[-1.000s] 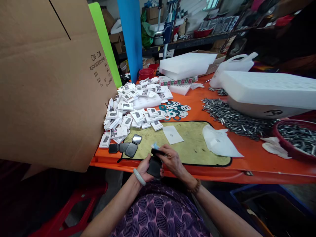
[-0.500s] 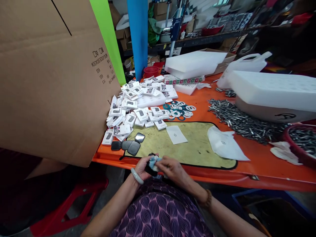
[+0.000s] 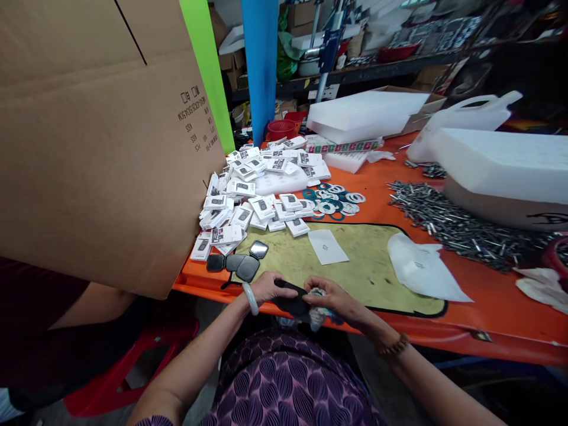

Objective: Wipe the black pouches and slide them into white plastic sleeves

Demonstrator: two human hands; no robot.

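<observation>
My left hand [image 3: 267, 288], with a pale bangle at its wrist, grips a flat black rounded piece [image 3: 290, 304] by one end, thumb on top. In my right hand [image 3: 333, 297] is a crumpled blue-and-white cloth [image 3: 318, 318]. The right fingertips meet the other end of the black piece, and cloth and fingers hide that end. Both hands are at the front edge of the table, in front of a yellow-green mat [image 3: 355, 275]. Several similar dark pieces [image 3: 247, 268] lie on the mat's left corner, one with a shiny square face [image 3: 258, 249].
White printed boxes [image 3: 261, 207] are heaped behind the mat, beside rings [image 3: 337, 201]. A paper sheet [image 3: 328, 247] and a white bag [image 3: 421, 269] lie on the mat. Metal rods [image 3: 448, 219] are piled at right. A large carton [image 3: 102, 148] stands left, partly hiding another person's arm [image 3: 84, 310].
My hands have moved apart and slightly right. The black piece, mostly covered by the cloth before, now shows between them, and the cloth hangs from my right hand. The view has shifted left.
</observation>
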